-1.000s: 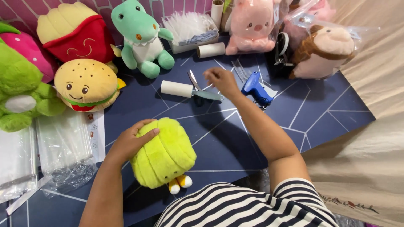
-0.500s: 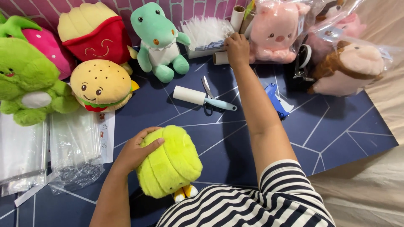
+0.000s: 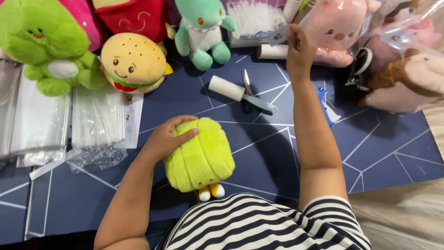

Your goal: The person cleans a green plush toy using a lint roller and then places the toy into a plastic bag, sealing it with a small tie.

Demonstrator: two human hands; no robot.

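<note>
currently the left hand lies flat on the yellow plush, fingers spread over its upper left edge, thumb along the side. the plush rests on the blue mat, directly before the striped shirt, orange feet toward the person. the right hand is stretched to the far edge of the mat, well apart from the plush, fingers pinching a small tag near a paper roll. between the hands lie a lint roller and scissors. a burger plush sits left of them, beyond clear bags. a pink plush stands just right of the right hand.
</note>
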